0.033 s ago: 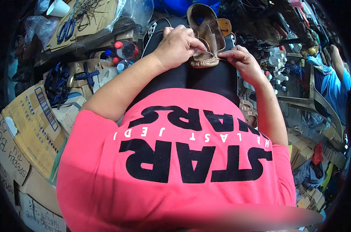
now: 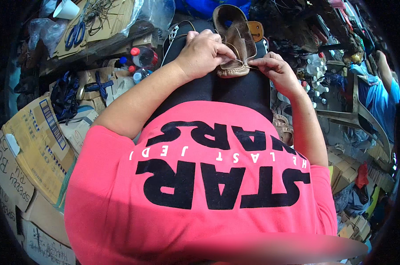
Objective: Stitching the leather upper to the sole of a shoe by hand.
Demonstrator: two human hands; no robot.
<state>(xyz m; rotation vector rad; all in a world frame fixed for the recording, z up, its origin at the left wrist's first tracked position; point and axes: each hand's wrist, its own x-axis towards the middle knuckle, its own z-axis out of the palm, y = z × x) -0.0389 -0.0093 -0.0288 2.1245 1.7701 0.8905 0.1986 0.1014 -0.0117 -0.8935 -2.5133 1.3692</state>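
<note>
A brown leather moccasin [image 2: 234, 71] rests on my dark-clad thighs, its gathered, stitched toe toward me and its open heel end farther off. My left hand [image 2: 202, 53] lies over its left side, fingers closed in a pinch just above the toe seam. A thin thread [image 2: 229, 43] loops up beside those fingertips. At the right end of the seam, my right hand [image 2: 277, 70] pinches the thread close to the leather. Whether a needle is in either hand is too small to tell. An orange-tan leather piece [image 2: 255, 31] sits beyond the shoe on the right.
On the left, blue-handled scissors [image 2: 75, 35] lie on cardboard near a white cup [image 2: 66, 9]. Bottles with red caps [image 2: 143, 57] stand by my left forearm, and several small bottles [image 2: 314, 70] are past my right hand. Cardboard boxes [image 2: 39, 137] crowd the left side.
</note>
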